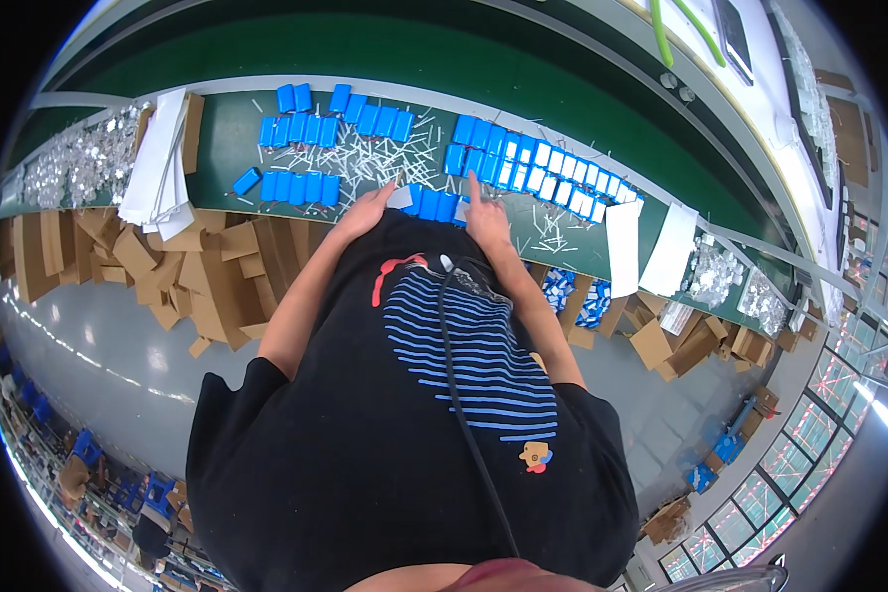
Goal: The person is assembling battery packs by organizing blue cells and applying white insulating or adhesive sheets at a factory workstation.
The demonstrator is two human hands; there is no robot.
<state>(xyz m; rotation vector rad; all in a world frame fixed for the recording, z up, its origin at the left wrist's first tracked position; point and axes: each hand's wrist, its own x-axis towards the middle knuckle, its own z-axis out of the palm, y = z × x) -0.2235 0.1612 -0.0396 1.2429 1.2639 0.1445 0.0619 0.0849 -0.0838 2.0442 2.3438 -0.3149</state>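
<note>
Blue battery packs lie in rows on the green workbench (229, 128). My left hand (369, 211) is at the bench's near edge, its fingers closed on a small white sheet (401, 197). Just right of that sheet is a short row of blue battery packs (434, 204), partly hidden by my body. My right hand (487, 219) is beyond this row's right end, index finger stretched toward a blue battery pack (474, 162) in the right-hand group. Many packs there bear white rectangles (555, 161). A small white piece lies by my right thumb; whether it is held is unclear.
Thin white strips (365, 158) are scattered between the groups. More packs (301, 187) sit at the left. White sheets (158, 163) and heaps of clear plastic pieces (84, 163) lie further left, with similar ones at the right. Cardboard boxes (212, 286) crowd below the bench edge.
</note>
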